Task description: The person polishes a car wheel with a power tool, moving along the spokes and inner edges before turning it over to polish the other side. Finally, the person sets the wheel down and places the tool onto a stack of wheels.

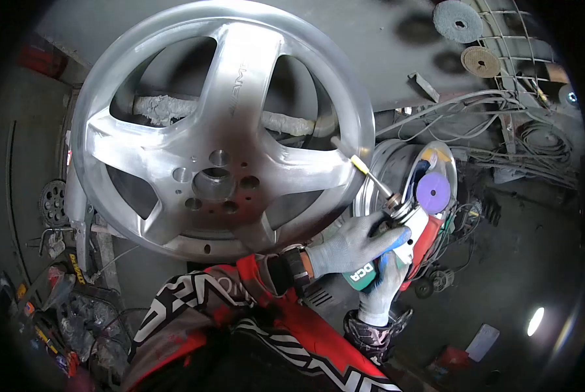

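Note:
A bare metal wheel rim (214, 183) with several broad spokes fills the upper left and middle. My left hand (354, 247), in a grey-white glove with a watch at the wrist, is wrapped round the front of a green and red power tool (362, 277) marked DCA. My right hand (382, 291), also gloved, grips the tool's body from below. From the tool a metal shaft with a yellow collar (359, 164) points up and left, its tip over the rim's right spoke near the edge. Whether the tip touches the metal I cannot tell.
Behind the tool, a second wheel (446, 157) stands with a purple disc (433, 193) in front of it. Round abrasive discs (458, 21) hang at the upper right beside a wire guard and coiled cables (544, 140). Assorted tools (77, 268) lie at the lower left.

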A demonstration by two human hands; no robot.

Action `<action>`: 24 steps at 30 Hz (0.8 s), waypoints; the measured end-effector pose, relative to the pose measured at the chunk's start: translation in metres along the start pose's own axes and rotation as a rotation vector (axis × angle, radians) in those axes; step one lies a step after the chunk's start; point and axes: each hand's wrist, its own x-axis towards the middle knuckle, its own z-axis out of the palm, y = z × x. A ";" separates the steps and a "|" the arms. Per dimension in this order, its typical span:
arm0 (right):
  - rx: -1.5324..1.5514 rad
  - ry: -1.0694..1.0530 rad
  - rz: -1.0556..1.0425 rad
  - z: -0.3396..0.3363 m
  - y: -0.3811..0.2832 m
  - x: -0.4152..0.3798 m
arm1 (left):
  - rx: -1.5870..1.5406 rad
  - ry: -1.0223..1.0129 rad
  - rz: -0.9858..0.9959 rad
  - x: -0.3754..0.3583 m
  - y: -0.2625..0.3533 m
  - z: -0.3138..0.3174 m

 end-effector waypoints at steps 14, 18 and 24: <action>-0.054 0.003 0.024 -0.003 -0.011 0.000 | -0.041 -0.015 0.023 0.000 -0.003 0.009; -0.035 -0.024 0.011 -0.009 -0.005 0.002 | -0.091 -0.004 -0.040 0.001 0.001 0.006; -0.009 -0.012 0.013 -0.006 -0.003 -0.001 | 0.001 -0.002 -0.028 -0.001 0.001 0.004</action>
